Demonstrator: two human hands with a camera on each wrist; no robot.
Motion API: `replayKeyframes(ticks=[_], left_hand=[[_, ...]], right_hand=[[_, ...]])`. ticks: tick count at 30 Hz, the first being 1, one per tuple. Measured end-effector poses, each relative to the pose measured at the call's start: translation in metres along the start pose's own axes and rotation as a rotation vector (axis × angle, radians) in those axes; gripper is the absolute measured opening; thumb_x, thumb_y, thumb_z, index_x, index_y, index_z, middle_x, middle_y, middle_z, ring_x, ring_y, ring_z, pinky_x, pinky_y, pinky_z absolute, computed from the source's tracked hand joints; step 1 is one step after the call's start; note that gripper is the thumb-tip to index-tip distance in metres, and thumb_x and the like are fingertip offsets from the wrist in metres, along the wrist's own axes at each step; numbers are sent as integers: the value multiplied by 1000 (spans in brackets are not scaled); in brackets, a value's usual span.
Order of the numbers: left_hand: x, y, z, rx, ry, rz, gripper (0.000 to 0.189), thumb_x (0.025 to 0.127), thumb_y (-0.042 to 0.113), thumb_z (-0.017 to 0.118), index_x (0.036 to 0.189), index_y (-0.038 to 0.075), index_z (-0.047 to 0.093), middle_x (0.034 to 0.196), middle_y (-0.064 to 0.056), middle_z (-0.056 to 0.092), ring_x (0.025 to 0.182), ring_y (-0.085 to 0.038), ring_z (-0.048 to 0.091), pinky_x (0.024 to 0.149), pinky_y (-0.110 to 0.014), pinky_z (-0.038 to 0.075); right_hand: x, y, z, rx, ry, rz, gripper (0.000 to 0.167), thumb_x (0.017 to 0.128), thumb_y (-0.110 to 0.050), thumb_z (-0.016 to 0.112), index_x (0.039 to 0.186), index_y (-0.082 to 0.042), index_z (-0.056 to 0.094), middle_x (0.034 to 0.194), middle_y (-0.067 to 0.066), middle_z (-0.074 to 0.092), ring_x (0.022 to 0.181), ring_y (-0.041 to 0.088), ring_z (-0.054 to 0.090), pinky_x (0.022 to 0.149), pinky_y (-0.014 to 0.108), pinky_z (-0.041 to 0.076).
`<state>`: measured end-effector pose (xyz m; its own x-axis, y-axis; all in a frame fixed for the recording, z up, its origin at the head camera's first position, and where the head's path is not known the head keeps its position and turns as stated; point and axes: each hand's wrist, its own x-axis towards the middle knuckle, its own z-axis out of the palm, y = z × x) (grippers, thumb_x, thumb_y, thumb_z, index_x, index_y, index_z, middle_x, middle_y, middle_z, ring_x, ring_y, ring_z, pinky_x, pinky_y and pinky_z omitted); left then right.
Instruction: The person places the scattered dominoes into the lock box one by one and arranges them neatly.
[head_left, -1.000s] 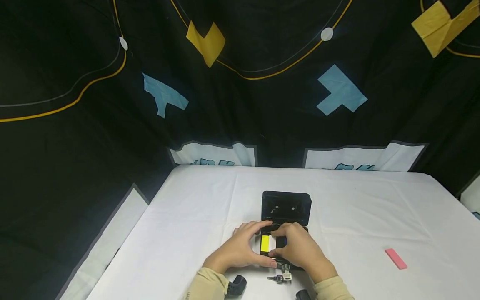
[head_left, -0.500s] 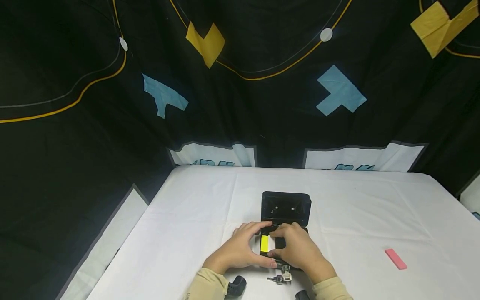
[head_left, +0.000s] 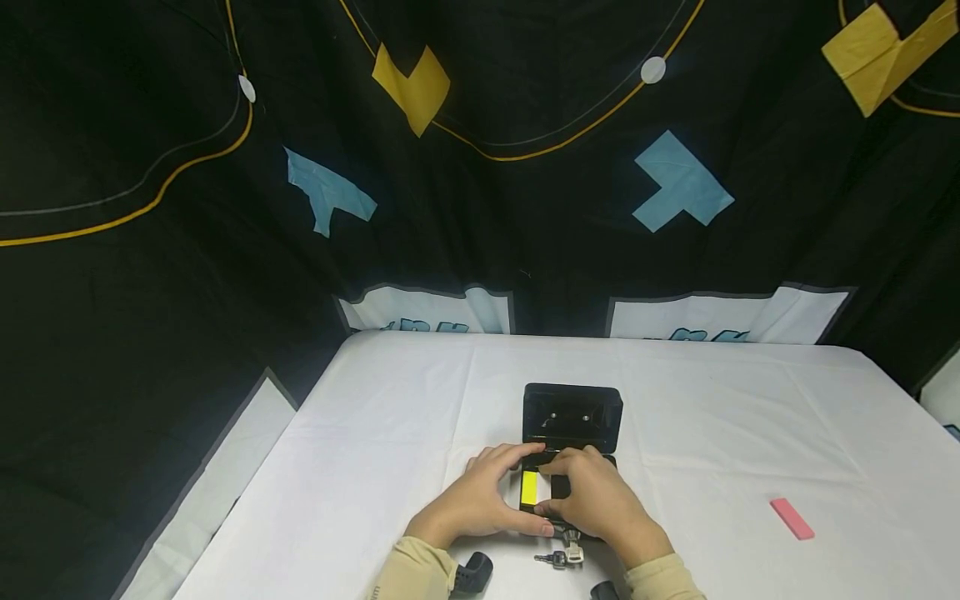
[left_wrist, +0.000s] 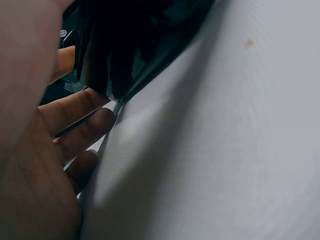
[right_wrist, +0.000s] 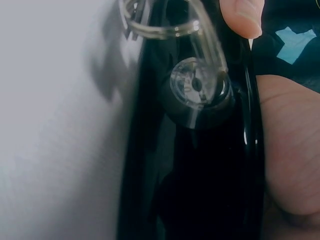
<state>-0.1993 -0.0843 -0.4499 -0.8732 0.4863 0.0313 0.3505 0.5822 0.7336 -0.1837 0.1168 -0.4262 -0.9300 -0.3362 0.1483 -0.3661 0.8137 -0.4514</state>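
Observation:
A small black lockbox [head_left: 572,404] stands on the table, its lid raised at the back. My left hand [head_left: 483,500] grips the box's left end, thumb at the front edge and fingers reaching round behind; the left wrist view shows those fingers at the glossy box wall [left_wrist: 135,45]. Inside lies a flat yellow block [head_left: 529,488]. Beside it, thumb and fingers of my right hand [head_left: 600,496] pinch a white block [head_left: 545,487], partly hidden by the hand. Keys [head_left: 566,554] hang on a ring [right_wrist: 162,33] at the front lock [right_wrist: 190,82].
A pink strip [head_left: 792,518] lies on the white-covered table [head_left: 720,417] to the right. Black wrist-mount pieces [head_left: 472,573] show by the sleeves. A dark patterned curtain [head_left: 525,233] hangs behind the table.
Between one second and half a second ago, my right hand shifts very slightly left within the box. Since then nothing visibly moves; the left hand and box keep their places.

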Motion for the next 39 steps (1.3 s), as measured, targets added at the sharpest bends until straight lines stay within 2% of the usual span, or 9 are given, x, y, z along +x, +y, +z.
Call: replayKeyframes(ticks=[10,14,18,25,30,33,39], left_hand=[[0,0,0,3,0,8,97,65,68,85,149,47,42,146,16,45,134,-20,38,105,-58,35],[0,0,0,9,6,12,97,65,68,84,149,47,42,146,16,45,133,-20,38,104,-57,36],[0,0,0,2,3,16,97,65,68,84,149,46,42,146,17,45,134,-17,38,106,-57,35],[0,-1,0,-1,0,8,97,65,68,84,149,45,41,146,16,45,135,-17,38,106,-57,34],[0,-1,0,4,2,10,98,65,69,84,149,46,41,145,16,46,134,-18,38,105,-56,35],[-1,-2,0,7,4,11,98,64,70,84,149,47,41,144,18,46,133,-17,38,105,-56,35],[0,-1,0,-6,4,-1,98,62,70,85,147,50,41,143,19,47,131,-18,39,104,-56,36]], right_hand=[[0,0,-1,14,-13,5,47,67,-29,94,107,-8,79,107,4,72,107,31,60,96,57,46],[0,1,-2,39,-13,10,53,66,-30,94,110,-6,78,111,6,71,110,33,59,97,58,46],[-1,3,-3,97,-9,20,59,65,-29,95,115,-5,75,114,7,70,115,34,58,99,58,46],[1,8,-9,189,3,-6,56,67,-29,94,114,-7,74,110,1,69,99,22,62,89,47,53],[-1,12,-14,246,11,-28,56,70,-35,92,116,-9,73,112,-2,67,99,19,62,89,45,53],[-1,14,-17,301,11,-53,60,71,-40,91,119,-9,72,114,-3,67,102,20,62,90,45,53],[-4,15,-28,402,-43,-96,71,68,-41,93,127,-10,68,124,0,64,110,29,60,93,45,53]])
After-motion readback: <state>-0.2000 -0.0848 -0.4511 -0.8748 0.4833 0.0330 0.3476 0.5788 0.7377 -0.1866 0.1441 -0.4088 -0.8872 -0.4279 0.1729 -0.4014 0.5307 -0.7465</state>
